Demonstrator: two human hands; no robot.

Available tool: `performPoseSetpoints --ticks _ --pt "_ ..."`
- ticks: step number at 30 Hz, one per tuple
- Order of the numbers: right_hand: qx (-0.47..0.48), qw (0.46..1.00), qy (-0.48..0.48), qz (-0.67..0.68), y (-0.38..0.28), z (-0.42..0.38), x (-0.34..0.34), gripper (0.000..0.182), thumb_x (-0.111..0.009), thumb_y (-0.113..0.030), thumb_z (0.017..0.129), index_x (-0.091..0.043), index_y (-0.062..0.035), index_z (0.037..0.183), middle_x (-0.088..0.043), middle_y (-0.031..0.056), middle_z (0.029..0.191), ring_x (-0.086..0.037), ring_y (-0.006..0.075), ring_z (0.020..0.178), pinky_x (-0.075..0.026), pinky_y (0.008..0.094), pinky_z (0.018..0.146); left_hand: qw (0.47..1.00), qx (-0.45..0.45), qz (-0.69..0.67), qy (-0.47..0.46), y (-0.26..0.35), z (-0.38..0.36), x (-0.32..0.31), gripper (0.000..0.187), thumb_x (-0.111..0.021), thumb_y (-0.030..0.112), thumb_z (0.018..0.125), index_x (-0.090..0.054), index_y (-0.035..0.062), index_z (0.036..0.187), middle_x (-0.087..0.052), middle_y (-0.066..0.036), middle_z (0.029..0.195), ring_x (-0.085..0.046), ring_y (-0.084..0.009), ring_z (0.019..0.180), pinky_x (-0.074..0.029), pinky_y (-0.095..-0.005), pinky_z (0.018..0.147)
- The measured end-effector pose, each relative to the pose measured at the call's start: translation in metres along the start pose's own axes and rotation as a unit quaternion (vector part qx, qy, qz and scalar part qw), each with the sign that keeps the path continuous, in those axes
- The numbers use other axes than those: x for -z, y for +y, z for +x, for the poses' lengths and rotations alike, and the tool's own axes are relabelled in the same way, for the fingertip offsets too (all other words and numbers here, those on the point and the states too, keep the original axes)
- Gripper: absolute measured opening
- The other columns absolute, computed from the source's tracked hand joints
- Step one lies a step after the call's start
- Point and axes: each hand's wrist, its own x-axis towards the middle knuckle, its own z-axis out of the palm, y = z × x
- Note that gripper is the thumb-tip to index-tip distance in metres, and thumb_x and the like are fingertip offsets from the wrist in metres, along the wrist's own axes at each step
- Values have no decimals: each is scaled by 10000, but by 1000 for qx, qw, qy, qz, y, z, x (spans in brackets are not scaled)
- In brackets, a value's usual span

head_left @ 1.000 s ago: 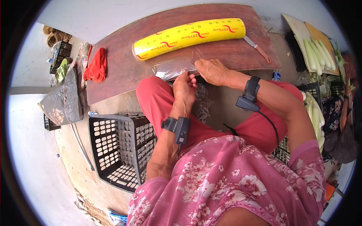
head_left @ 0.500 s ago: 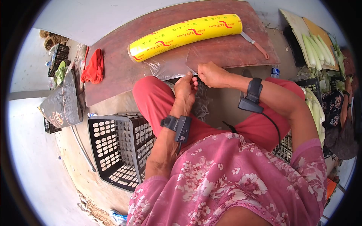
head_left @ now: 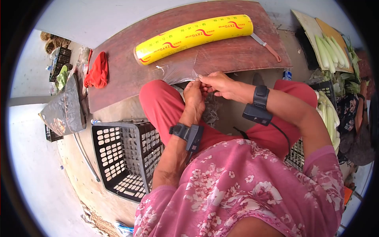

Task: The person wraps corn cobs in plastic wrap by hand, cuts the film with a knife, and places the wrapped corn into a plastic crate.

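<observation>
A yellow roll of plastic wrap [head_left: 193, 38] lies across the reddish-brown board [head_left: 122, 75]. From it a crumpled stretch of clear film [head_left: 177, 73] reaches the board's near edge. My left hand [head_left: 194, 94] is closed on the film at that edge. My right hand [head_left: 219, 83] meets it there, thumb and forefinger pinched on the film beside the left fingertips. To the right of the roll rests a knife [head_left: 266, 47] with a pinkish handle.
A red cloth [head_left: 97, 71] lies on the board's left end. Black crates stand by my left leg [head_left: 118, 158] and right leg. Pale green vegetables [head_left: 331, 53] lie on a board at the right, near another person's arm [head_left: 360, 106].
My right hand has moved slightly left and down toward my left hand, and its wrist has turned. The film between the hands and the roll lies differently.
</observation>
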Motion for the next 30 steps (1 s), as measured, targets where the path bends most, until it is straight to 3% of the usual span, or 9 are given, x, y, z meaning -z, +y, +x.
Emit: performPoseSetpoints --ticks 2,5,14,17,20,23,27,30 --pt "-3 997 27 77 2 2 -9 278 -581 -388 927 -577 -126 834 -579 -18 805 -516 98 706 -377 277 565 999 -19 37 1 -2 -2 -1 174 -546 225 959 -587 91 856 -578 7 724 -517 -89 597 -423 -234 546" --pt "41 965 -47 256 29 32 -12 233 -618 -340 898 -582 -125 815 -563 -13 764 -489 117 655 -375 285 553 996 -29 80 19 -3 -5 -3 176 -549 222 959 -588 88 852 -582 8 720 -516 -82 584 -418 -223 523" --pt "11 927 15 374 34 40 -24 118 -679 -152 793 -589 -125 722 -540 3 671 -451 132 554 -378 282 501 992 -66 106 28 -11 1 -1 167 -515 149 956 -598 41 860 -608 -12 750 -548 -98 615 -437 -231 549" --pt "65 934 6 352 48 55 -18 69 -641 -107 796 -626 -46 825 -621 89 798 -586 196 671 -477 340 595 990 -68 119 30 -14 0 -1 158 -514 134 951 -602 30 871 -612 -14 764 -557 -101 631 -443 -233 555" --pt "49 937 53 341 39 49 -20 62 -654 -83 785 -629 -37 818 -623 100 783 -596 208 643 -476 365 560 991 -51 122 24 -12 -3 -4 142 -505 111 943 -604 28 884 -617 -20 780 -556 -97 641 -438 -235 550" --pt "62 945 35 318 35 37 -19 39 -638 -68 806 -637 -32 821 -622 107 755 -598 215 616 -471 377 530 991 -14 129 26 -6 -11 -7 125 -512 117 934 -601 39 892 -604 -17 776 -537 -99 619 -419 -236 531" --pt "125 943 62 301 45 42 -26 63 -640 -87 835 -644 -25 833 -645 94 768 -602 177 646 -459 313 558 989 -15 112 97 -4 -10 6 123 -552 181 922 -579 64 947 -571 -13 807 -516 -118 645 -415 -262 580" --pt "147 946 103 269 48 44 -28 96 -649 -109 845 -645 -15 863 -658 83 784 -602 141 677 -441 265 575 992 -24 -19 121 3 -4 9 196 -584 247 916 -545 79 1008 -548 -13 867 -504 -137 734 -418 -298 669"
